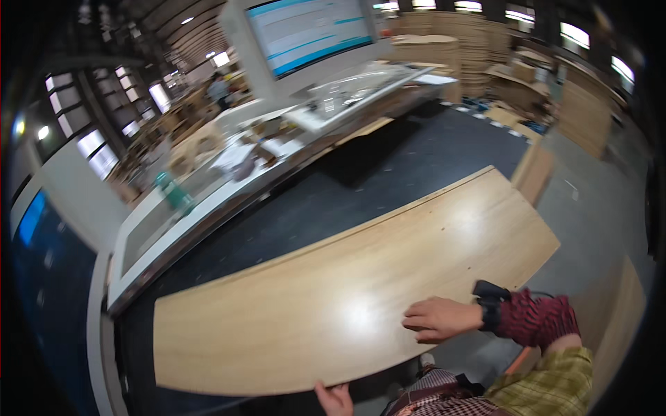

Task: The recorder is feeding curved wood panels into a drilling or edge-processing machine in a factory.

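A long pale wooden board (333,291) lies flat on a dark machine bed (388,166), running from lower left to upper right. My right hand (440,319) rests palm down on the board near its near edge, fingers pointing left; a black wrist device and a red patterned sleeve follow behind it. My left hand (334,399) grips the board's near edge from below, at the bottom of the view. Only its fingers show.
A white machine frame (208,201) with a green object (173,193) and scattered parts runs along the far side. A large lit screen (305,31) stands behind. Stacks of wooden panels (458,41) fill the back right, more boards (534,173) beside the grey floor (596,201).
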The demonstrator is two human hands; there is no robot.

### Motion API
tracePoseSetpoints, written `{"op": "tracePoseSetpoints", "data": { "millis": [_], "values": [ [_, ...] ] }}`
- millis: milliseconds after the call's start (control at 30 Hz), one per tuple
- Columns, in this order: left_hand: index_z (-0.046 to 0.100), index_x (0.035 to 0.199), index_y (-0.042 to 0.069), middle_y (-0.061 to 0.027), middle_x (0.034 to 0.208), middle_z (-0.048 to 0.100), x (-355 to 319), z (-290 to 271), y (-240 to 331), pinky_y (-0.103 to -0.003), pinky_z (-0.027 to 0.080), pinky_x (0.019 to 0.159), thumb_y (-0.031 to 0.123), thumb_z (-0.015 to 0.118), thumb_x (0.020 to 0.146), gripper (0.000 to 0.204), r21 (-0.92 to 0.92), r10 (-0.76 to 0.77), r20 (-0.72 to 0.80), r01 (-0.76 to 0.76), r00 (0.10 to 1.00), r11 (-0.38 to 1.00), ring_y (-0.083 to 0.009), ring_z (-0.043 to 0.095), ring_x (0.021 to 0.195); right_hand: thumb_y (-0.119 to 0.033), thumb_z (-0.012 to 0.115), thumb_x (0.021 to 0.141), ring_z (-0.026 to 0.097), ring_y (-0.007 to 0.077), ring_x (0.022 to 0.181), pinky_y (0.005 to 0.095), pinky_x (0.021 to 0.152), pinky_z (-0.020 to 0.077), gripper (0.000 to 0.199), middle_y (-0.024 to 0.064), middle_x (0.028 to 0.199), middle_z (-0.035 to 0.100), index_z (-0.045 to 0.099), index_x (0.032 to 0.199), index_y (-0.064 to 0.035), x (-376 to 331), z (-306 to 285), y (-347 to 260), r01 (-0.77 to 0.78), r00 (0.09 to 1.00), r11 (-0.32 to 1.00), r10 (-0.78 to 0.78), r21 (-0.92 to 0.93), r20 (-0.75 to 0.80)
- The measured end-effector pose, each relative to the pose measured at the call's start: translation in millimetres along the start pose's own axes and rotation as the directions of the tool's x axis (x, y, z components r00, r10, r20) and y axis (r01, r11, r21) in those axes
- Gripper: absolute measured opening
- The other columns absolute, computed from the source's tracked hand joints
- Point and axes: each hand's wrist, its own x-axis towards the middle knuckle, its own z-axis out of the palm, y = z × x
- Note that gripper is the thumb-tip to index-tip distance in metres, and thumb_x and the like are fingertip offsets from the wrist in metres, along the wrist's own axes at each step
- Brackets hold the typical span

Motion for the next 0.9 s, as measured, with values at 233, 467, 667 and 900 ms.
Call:
{"op": "tracePoseSetpoints", "data": {
  "millis": [233,467,667,900],
  "values": [
    [0.024,0.126,-0.016,-0.0313,0.123,0.039,-63,-3,-13,-0.041,0.026,0.100,0.026,0.054,0.083,0.067,0.475,0.349,-0.119,-0.255,0.930,0.842,-0.0376,0.039,0.115,-0.027,0.055,0.076,0.051,0.0324,0.095,0.0424,0.078,0.0425,0.033,0.0167,0.098,0.053,0.052,0.097,-0.0016,30,-7,119,-0.227,0.902,0.950,0.124,-0.212,-0.413],
    [0.023,0.129,-0.013,-0.0309,0.125,0.037,-81,-6,-10,-0.041,0.025,0.101,0.023,0.057,0.081,0.068,0.524,0.373,-0.103,-0.269,0.922,0.808,-0.0368,0.037,0.116,-0.029,0.054,0.082,0.050,0.0260,0.099,0.0374,0.080,0.0410,0.026,0.0114,0.102,0.055,0.060,0.087,-0.0041,66,5,145,-0.358,0.814,0.919,0.220,-0.165,-0.538],
    [0.021,0.131,-0.011,-0.0306,0.128,0.033,-71,-29,-13,-0.041,0.024,0.101,0.022,0.058,0.081,0.070,0.687,0.415,0.255,-0.466,0.873,0.558,-0.0373,0.036,0.117,-0.027,0.053,0.083,0.048,0.0255,0.097,0.0361,0.078,0.0408,0.026,0.0101,0.100,0.054,0.056,0.095,-0.0037,47,14,122,-0.342,0.815,0.937,0.255,-0.076,-0.521],
    [0.020,0.131,-0.011,-0.0306,0.126,0.034,-82,-32,-7,-0.040,0.026,0.099,0.021,0.058,0.082,0.070,0.685,0.330,0.294,-0.439,0.897,0.582,-0.0370,0.038,0.114,-0.025,0.054,0.082,0.048,0.0252,0.085,0.0363,0.075,0.0396,0.023,0.0090,0.086,0.051,0.054,0.093,-0.0038,37,21,104,-0.419,0.758,0.901,0.278,-0.115,-0.589]
  ]
}}
